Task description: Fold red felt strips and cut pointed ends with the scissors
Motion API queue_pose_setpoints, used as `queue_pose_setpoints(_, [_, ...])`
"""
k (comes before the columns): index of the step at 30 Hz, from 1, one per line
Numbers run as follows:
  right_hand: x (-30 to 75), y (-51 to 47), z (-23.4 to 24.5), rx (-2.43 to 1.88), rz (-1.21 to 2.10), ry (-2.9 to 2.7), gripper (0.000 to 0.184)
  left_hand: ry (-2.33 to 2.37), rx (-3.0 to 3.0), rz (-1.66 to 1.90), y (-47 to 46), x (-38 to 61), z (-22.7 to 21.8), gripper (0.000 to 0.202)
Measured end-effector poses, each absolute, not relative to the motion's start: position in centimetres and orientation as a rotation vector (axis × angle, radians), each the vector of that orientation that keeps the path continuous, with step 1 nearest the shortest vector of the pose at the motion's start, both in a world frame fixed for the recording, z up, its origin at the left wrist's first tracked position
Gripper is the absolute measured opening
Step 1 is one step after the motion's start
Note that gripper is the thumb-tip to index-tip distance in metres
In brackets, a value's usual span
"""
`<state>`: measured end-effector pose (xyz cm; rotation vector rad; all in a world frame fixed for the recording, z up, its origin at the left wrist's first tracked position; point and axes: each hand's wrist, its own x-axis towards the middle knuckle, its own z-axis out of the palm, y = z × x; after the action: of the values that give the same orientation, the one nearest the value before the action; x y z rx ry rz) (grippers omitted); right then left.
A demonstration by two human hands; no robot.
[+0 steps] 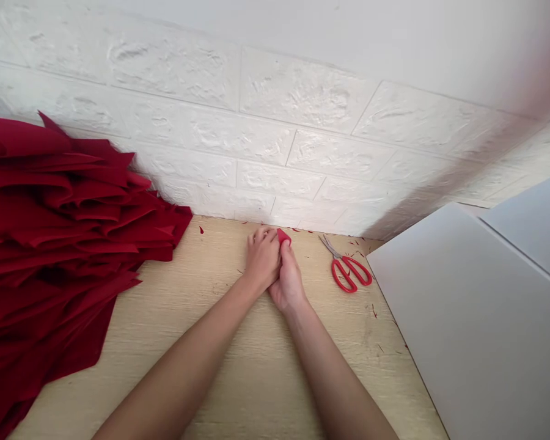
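My left hand (263, 256) and my right hand (289, 275) are pressed together over the wooden tabletop (238, 373), close to the wall. A small piece of red fabric (283, 236) pokes out between them at the top, pinched by the right thumb. Most of that piece is hidden by my fingers, which are closed around it. To the right of my hands lies a pair of scissors (348, 269) with red handles, its blades pointing up toward the wall and slightly apart.
A large heap of folded red fabric (64, 244) fills the left side. White brick-patterned wall (266, 128) rises behind the table. On the right stands a white box-like panel (476, 318). Small red scraps (374, 311) are scattered along the wall and the panel's edge.
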<state>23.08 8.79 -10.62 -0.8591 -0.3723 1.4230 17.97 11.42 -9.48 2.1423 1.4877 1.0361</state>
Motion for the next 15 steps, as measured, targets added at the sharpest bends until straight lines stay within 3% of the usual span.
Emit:
queue_pose_setpoints(4, [24.0, 8.8, -10.0, -0.884, 1.417, -0.353, 0.03, 1.373, 2.343, 0.894, 11.0, 17.7, -9.0, 0.032])
queue_pose_setpoints(9, [24.9, 8.5, -9.8, -0.988, 1.314, -0.43, 0.006, 1.195, 2.445, 0.868, 9.3, 16.9, -9.1, 0.056])
queue_pose_setpoints(13, [27.6, 7.2, -7.9, -1.073, 1.25, -0.441, 0.031, 0.847, 2.417, 0.738, 8.2, 16.0, -9.8, 0.07])
queue_pose_setpoints(15, [30.0, 4.6, -6.2, -1.083, 1.171, -0.473, 0.035, 0.917, 2.422, 0.651, 7.7, 15.7, -10.1, 0.076])
